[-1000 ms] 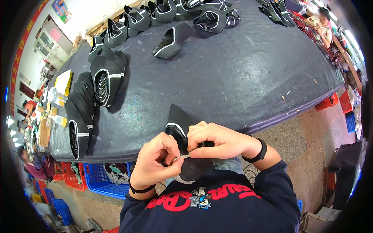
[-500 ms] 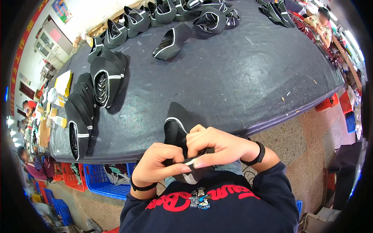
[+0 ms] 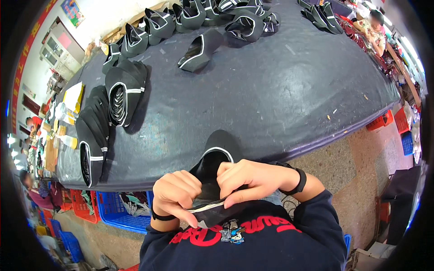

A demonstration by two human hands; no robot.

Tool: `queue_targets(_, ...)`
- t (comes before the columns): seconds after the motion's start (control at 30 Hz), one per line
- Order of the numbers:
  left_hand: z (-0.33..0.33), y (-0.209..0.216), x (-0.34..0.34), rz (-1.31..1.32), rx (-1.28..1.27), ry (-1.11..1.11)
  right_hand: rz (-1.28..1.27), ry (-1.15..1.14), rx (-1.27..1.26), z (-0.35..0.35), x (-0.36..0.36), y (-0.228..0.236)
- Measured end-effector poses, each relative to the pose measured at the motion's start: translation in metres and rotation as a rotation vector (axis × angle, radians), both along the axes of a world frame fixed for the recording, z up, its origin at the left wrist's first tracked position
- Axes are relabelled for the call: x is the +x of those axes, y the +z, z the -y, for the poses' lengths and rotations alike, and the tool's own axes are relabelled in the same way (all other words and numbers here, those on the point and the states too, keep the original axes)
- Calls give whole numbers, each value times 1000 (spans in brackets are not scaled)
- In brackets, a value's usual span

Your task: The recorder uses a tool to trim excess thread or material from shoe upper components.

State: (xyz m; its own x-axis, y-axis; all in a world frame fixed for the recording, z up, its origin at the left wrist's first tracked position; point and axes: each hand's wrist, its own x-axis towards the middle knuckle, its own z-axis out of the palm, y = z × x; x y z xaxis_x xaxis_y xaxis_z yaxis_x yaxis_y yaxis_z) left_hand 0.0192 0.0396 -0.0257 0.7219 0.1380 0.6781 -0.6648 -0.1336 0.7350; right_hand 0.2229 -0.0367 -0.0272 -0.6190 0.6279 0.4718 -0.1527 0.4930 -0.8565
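A black shoe upper (image 3: pixel 222 141) with white edging lies at the near edge of the table, its rounded end on the tabletop and its opening toward me. My left hand (image 3: pixel 175 195) grips the upper's near rim on the left, thumb along the white-edged strip. Closed on the same rim farther right is my right hand (image 3: pixel 249 179), its thumb pressing the strip and its curled fingers over the inside. Between the hands the rim is stretched in a nearly straight line. Part of the upper's inside is hidden by my fingers.
The dark covered table (image 3: pixel 289 86) carries stacked black uppers (image 3: pixel 129 90) at left, a single upper (image 3: pixel 199 52) farther back and a row of them along the far edge. Blue crate (image 3: pixel 120 212) and red crate (image 3: pixel 85 204) stand below the left edge. A person (image 3: pixel 373 31) sits at far right.
My hands have moved apart along the rim, the left one outward and down, stretching the edge between them. The upper has shifted slightly right and nearer to me, its opening wider.
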Motion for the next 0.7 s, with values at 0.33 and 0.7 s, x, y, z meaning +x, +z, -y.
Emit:
queue_targets(0.33, 22, 62, -28, -676, 888, 572, 250, -699, 368, 3, 2, 8)
queue_targets(0.7, -135, 10, -124, -735, 967, 1547, 321, -917, 81, 12, 28, -26)
